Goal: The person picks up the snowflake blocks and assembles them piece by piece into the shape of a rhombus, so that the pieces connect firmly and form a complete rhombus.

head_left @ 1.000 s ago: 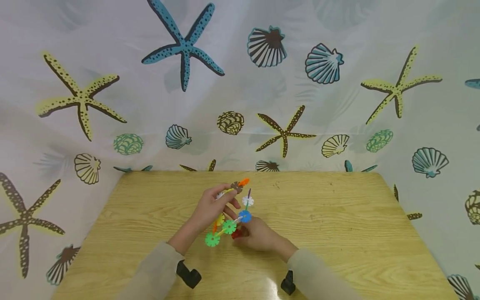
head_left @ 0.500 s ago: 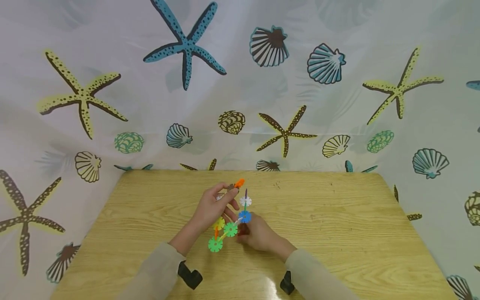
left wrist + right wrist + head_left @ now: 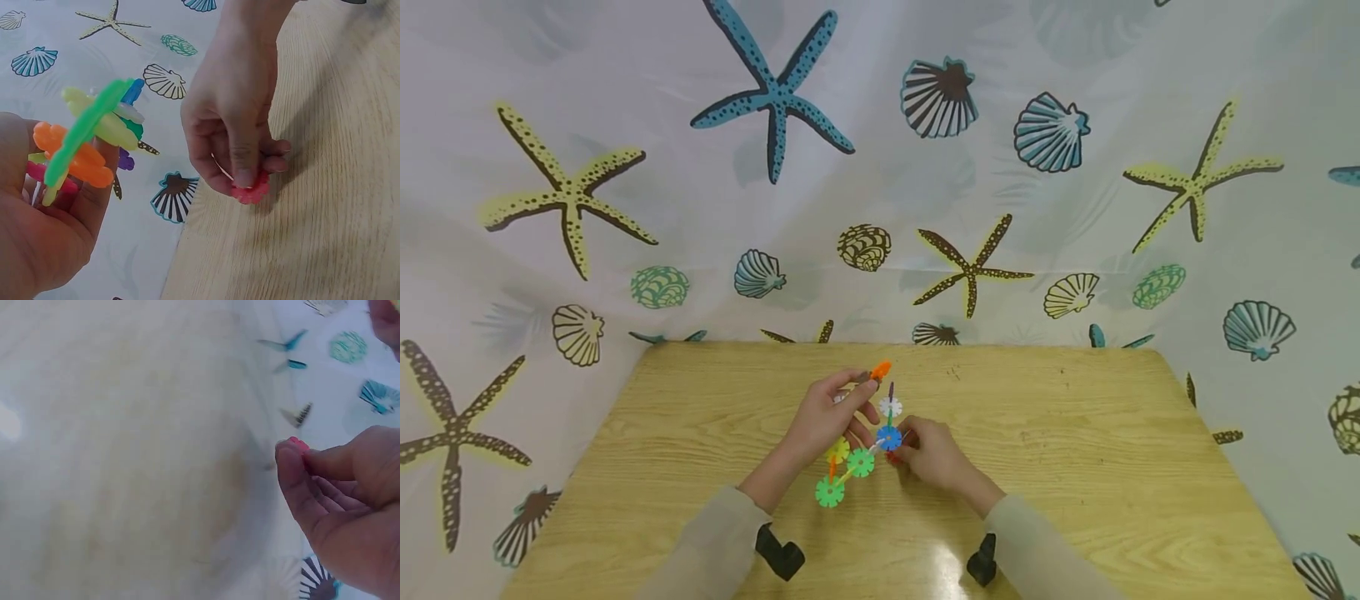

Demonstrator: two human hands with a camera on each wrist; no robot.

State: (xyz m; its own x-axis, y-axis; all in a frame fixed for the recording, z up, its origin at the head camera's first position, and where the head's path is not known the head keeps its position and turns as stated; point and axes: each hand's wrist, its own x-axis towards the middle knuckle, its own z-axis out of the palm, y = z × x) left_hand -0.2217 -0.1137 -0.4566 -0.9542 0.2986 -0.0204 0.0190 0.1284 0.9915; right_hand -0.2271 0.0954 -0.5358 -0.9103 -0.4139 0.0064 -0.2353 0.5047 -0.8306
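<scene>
A linked chain of colourful notched plastic discs hangs from my left hand (image 3: 823,417), whose fingers grip it near its brown and orange discs (image 3: 881,371). Two green discs, one of them the lowest green disc (image 3: 830,492), a yellow disc (image 3: 838,451), a blue disc (image 3: 889,438) and a white disc (image 3: 891,407) show along it. My right hand (image 3: 938,454) pinches a single red disc (image 3: 251,189) between thumb and index finger, just right of the chain. In the right wrist view only a bit of that red disc (image 3: 299,445) peeks out at the fingertips.
Both hands are over a wood-grain table (image 3: 1097,467). Behind and at the sides hangs a pale cloth (image 3: 820,200) printed with starfish and shells. A small black wrist device (image 3: 780,552) is strapped at each sleeve.
My right hand has shifted a little right and away from me with the red disc. The chain has tilted slightly in my left hand, its green end sinking and its brown disc becoming more hidden.
</scene>
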